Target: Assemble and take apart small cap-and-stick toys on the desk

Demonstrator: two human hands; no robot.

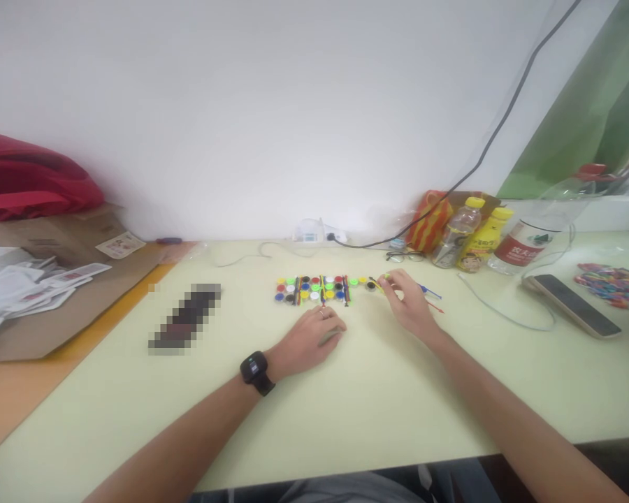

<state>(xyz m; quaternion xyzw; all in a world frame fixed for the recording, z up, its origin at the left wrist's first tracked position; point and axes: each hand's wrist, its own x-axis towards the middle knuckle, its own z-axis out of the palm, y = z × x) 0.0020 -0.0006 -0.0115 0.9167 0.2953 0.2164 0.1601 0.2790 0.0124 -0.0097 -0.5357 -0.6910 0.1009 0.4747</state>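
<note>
Small round coloured pieces [314,280], like discs or caps, lie in a tight block of rows at the middle of the table. Thin coloured sticks [346,290] stand out in upright lines between them. My left hand [312,339] rests on the table just below the block, fingers bent, with a gap between thumb and forefinger and nothing visible in it. Right of the block, my right hand [406,300] pinches a small yellow piece at its fingertips. Beside those fingertips is a black disc [371,286]. A blue stick [430,292] and a red stick [436,306] lie partly behind this hand.
Bottles [524,244], a phone [576,305] and a colourful pile [613,283] are on the right. Glasses [405,256] and a power strip [314,232] lie by the wall. Cardboard [78,297] with white packets is at left, near a pixelated dark object [186,318].
</note>
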